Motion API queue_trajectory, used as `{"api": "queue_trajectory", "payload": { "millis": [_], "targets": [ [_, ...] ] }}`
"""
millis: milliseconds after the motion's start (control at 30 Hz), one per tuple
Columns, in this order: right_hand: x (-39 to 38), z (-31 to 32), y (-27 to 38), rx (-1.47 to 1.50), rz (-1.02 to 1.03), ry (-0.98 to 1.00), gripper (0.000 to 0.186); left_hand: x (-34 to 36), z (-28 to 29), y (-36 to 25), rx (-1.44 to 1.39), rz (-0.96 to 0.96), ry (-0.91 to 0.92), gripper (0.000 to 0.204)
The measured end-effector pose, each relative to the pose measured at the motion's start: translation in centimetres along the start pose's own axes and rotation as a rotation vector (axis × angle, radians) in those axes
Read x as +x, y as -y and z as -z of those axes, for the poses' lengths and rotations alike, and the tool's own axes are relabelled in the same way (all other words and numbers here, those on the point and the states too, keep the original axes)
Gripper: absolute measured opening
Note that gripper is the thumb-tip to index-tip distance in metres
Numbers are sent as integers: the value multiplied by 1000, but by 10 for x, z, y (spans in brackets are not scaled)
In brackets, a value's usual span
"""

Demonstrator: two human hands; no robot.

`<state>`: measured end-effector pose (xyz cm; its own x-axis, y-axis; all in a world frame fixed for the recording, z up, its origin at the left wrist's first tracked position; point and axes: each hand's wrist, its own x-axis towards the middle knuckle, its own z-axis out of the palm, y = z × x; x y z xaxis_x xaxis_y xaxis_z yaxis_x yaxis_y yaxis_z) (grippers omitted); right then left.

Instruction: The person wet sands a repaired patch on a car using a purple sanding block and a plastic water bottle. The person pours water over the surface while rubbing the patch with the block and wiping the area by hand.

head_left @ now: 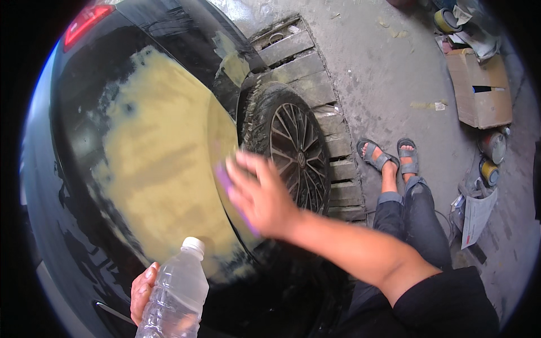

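Observation:
A black car panel bears a wide patch of yellowish body filler with ragged, sanded edges. My right hand, slightly blurred, presses a purple sanding block against the patch's right edge, beside the wheel arch. The fingers cover most of the block. At the lower left my left hand grips a clear plastic bottle from behind. The bottle tilts a little, its white cap in front of the filler. Most of the left fingers are hidden behind it.
Right of the patch is the car's wheel, above wooden slats set in the concrete floor. My sandalled feet stand beyond the slats. Along the far right are a cardboard box, cans and papers. A red tail light is at upper left.

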<state>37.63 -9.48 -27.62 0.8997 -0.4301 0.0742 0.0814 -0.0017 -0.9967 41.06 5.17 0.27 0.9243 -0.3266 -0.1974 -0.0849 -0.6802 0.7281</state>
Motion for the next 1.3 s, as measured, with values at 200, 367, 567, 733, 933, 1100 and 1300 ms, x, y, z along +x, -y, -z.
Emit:
{"api": "queue_trajectory", "payload": {
  "millis": [200, 367, 567, 733, 933, 1100, 1300],
  "targets": [
    [-22, 4, 17, 10, -45, 5, 46, 5, 25, 18, 93, -154, 279, 75],
    [30, -9, -28, -24, -79, -37, 47, 9, 20, -4, 113, 5, 356, 79],
    [-90, 15, 31, 50, -34, 98, 48, -6, 43, 7, -231, 414, -154, 87],
    [29, 2, -36, -36, -105, -52, 46, -19, 16, 18, -33, 29, 4, 95],
    [-104, 14, 30, 63, -31, 138, 52, -3, 18, 10, 267, -302, 262, 98],
    [-37, 7, -4, -41, 5, 11, 47, 2, 20, 4, 354, -259, 306, 99],
    [-45, 5, -12, 23, -21, 22, 46, 0, 28, 3, 433, -145, 273, 104]
  ]
}}
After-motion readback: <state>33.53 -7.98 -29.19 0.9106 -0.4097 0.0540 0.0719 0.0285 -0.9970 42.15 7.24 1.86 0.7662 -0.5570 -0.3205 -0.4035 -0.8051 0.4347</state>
